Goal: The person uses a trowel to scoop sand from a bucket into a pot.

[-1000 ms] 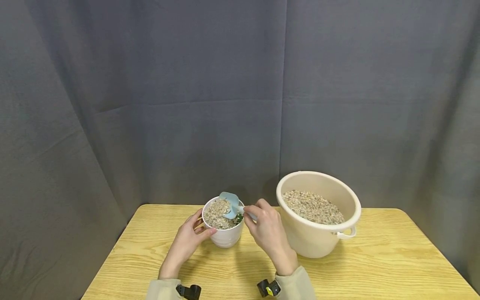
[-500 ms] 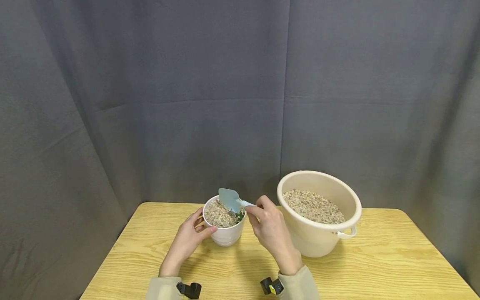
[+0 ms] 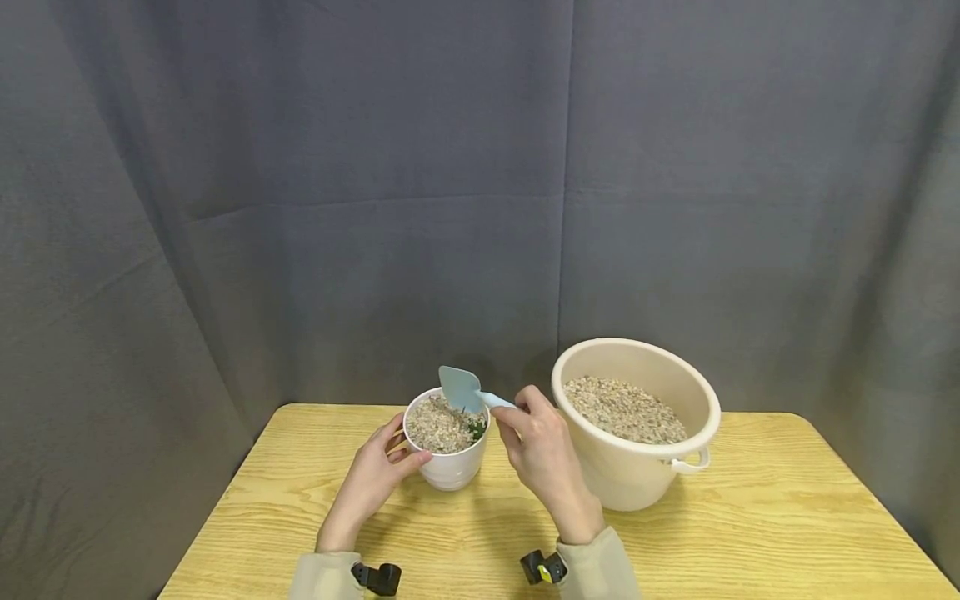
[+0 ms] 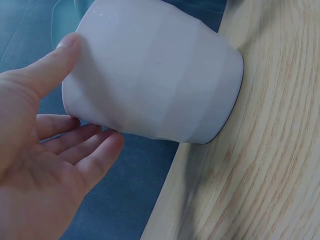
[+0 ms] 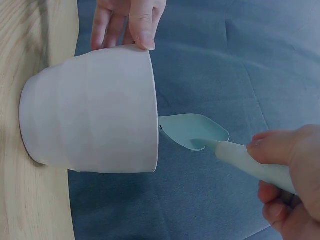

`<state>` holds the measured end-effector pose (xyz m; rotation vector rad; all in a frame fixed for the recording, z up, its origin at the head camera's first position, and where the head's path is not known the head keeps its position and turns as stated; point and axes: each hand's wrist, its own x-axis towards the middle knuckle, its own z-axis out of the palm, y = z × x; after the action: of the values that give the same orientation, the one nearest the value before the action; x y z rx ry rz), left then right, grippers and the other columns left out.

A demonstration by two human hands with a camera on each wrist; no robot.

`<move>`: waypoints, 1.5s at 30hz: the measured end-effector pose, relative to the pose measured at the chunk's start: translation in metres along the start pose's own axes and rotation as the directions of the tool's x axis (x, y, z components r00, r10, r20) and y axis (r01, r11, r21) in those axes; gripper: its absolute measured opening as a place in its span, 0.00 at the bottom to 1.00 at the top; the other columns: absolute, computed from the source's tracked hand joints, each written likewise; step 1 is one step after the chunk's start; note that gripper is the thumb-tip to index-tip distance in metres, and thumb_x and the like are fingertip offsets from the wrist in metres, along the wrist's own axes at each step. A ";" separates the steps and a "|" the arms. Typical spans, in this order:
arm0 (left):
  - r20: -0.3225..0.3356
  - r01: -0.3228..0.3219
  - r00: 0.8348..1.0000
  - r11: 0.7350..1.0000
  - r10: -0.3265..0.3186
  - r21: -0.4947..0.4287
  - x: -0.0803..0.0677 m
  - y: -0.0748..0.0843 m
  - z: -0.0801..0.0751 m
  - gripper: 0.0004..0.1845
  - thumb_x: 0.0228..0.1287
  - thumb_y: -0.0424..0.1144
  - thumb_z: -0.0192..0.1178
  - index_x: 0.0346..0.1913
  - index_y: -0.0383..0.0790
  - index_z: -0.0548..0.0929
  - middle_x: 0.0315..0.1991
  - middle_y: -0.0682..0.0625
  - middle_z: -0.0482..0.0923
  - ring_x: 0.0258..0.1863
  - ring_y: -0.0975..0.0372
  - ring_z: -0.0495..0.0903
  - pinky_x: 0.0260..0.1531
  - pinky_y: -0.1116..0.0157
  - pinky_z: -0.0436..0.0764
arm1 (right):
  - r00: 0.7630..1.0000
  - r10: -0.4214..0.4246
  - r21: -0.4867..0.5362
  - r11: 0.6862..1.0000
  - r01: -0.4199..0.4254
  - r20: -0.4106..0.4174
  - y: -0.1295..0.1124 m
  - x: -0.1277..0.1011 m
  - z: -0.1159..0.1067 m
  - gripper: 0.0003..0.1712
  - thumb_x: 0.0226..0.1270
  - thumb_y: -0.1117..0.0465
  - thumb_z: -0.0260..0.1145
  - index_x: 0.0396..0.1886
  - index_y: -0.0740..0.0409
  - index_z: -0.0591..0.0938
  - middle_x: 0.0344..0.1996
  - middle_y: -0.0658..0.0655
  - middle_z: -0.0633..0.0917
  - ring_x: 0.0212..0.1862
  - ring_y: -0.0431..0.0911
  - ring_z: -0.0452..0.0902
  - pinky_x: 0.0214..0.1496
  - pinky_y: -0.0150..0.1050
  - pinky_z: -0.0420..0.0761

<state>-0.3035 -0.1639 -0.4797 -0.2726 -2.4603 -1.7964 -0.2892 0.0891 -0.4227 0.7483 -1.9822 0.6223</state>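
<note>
A small white pot point(image 3: 447, 458) filled with gravel stands on the wooden table point(image 3: 750, 533); a bit of green plant point(image 3: 477, 430) shows at its right rim. My left hand point(image 3: 375, 481) holds the pot's point(image 4: 150, 80) side, thumb point(image 4: 47, 67) on the wall and fingers point(image 4: 82, 150) wrapped behind. My right hand point(image 3: 540, 454) pinches the handle of a light blue scoop point(image 3: 465, 390), whose empty blade hangs just above the pot's rim. In the right wrist view the scoop point(image 5: 197, 132) hovers by the pot point(image 5: 95, 112).
A large cream bucket point(image 3: 637, 479) half full of gravel point(image 3: 622, 410) stands right of my right hand, its handle lug facing the near right. A grey curtain point(image 3: 450, 167) hangs behind the table. Bare tabletop lies in front and to the right.
The scoop has lifted out of the pot's gravel and now hangs just above the rim, blade raised. My left hand stays on the pot.
</note>
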 end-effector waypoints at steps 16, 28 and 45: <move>0.000 -0.003 1.000 1.000 0.003 0.010 0.001 -0.003 -0.001 0.45 0.57 0.42 0.73 0.74 0.35 0.61 0.70 0.35 0.62 0.64 0.45 0.70 0.56 0.59 0.78 | 0.997 0.061 0.025 0.998 -0.060 -0.047 0.000 -0.001 0.002 0.10 0.53 0.73 0.74 0.33 0.57 0.89 0.28 0.53 0.73 0.25 0.42 0.70 0.25 0.35 0.77; 0.007 0.002 1.000 1.000 -0.002 0.003 0.003 -0.004 0.000 0.44 0.58 0.41 0.72 0.74 0.36 0.61 0.70 0.36 0.63 0.64 0.47 0.70 0.57 0.59 0.77 | 0.993 0.089 0.041 0.995 -0.086 -0.079 -0.002 -0.001 0.001 0.13 0.51 0.73 0.76 0.37 0.59 0.89 0.29 0.54 0.75 0.27 0.44 0.72 0.26 0.36 0.78; 0.018 0.002 1.000 1.000 -0.003 0.016 0.000 0.000 -0.001 0.45 0.58 0.42 0.72 0.74 0.36 0.61 0.69 0.37 0.63 0.64 0.47 0.70 0.57 0.60 0.78 | 0.996 0.073 0.064 0.996 -0.070 -0.046 -0.004 -0.002 0.006 0.13 0.52 0.73 0.76 0.38 0.62 0.87 0.32 0.56 0.75 0.29 0.45 0.74 0.27 0.36 0.80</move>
<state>-0.3041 -0.1649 -0.4797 -0.2857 -2.4871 -1.7815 -0.2892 0.0827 -0.4270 0.6955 -1.9600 0.7408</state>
